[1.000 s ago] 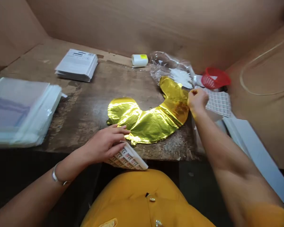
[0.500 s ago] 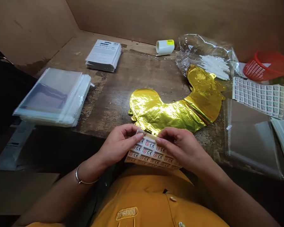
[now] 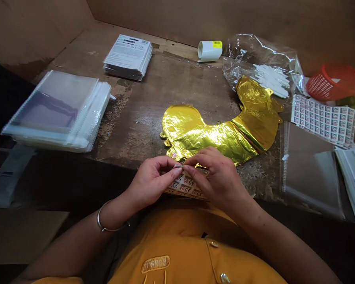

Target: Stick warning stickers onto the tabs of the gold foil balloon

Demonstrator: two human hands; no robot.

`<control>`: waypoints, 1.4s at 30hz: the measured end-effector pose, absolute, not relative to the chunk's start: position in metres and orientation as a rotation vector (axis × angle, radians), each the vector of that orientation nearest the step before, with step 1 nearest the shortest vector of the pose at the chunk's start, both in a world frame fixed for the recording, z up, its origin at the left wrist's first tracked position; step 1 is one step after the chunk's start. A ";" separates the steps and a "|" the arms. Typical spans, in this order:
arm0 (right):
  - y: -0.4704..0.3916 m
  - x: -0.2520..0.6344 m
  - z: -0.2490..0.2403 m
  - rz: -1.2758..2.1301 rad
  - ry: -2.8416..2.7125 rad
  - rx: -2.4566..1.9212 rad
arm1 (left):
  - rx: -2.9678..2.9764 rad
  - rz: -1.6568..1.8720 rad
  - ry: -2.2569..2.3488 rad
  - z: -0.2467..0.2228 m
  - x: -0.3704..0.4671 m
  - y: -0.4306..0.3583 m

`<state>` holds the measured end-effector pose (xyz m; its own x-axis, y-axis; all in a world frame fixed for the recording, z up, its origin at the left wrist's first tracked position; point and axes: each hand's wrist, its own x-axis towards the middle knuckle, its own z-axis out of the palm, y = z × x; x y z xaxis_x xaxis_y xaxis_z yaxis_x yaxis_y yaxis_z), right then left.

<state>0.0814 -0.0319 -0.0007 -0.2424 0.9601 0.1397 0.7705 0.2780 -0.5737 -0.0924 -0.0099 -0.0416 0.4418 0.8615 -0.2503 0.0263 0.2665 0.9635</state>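
Note:
Just in front of the table's edge, my left hand (image 3: 154, 177) pinches the upper left corner of a sheet of stickers (image 3: 187, 185) printed with CE marks and red warning circles. The thumb and forefinger of my right hand (image 3: 219, 175) are pinched at that same corner, tip to tip with the left fingers. Whether a single sticker has lifted there is hidden by the fingertips. Right behind my hands lies a flat, curved gold foil balloon (image 3: 213, 138) with small tabs; a small printed mark shows on its near left lobe.
Clear plastic sleeves (image 3: 56, 102) are stacked at left, printed cards (image 3: 127, 55) behind. At the back are a white roll (image 3: 210, 51) and a clear bag (image 3: 236, 59) with white sticks (image 3: 273, 81). A red basket (image 3: 328, 85), more sticker sheets (image 3: 322, 118) and a clear sleeve (image 3: 310, 165) lie right.
My right hand has moved left along the sheet's top edge to meet my left fingertips at the corner. The sheet is now more covered by my hand. The view has shifted slightly.

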 end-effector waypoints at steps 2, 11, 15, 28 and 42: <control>-0.031 0.082 -0.001 0.552 -2.073 -1.548 | 1.203 0.699 0.967 -0.042 -0.093 -0.010; -0.029 0.082 -0.004 0.534 -2.097 -1.515 | 1.295 0.658 0.973 -0.045 -0.093 -0.008; -0.031 0.081 -0.011 0.199 -2.267 -1.334 | 1.186 0.642 0.951 -0.044 -0.093 -0.008; -0.033 0.087 -0.021 -0.013 -2.226 -1.220 | 0.805 0.579 0.937 -0.047 -0.092 -0.007; -0.038 0.083 -0.022 -0.162 -2.367 -1.128 | 0.731 0.540 0.898 -0.050 -0.091 -0.010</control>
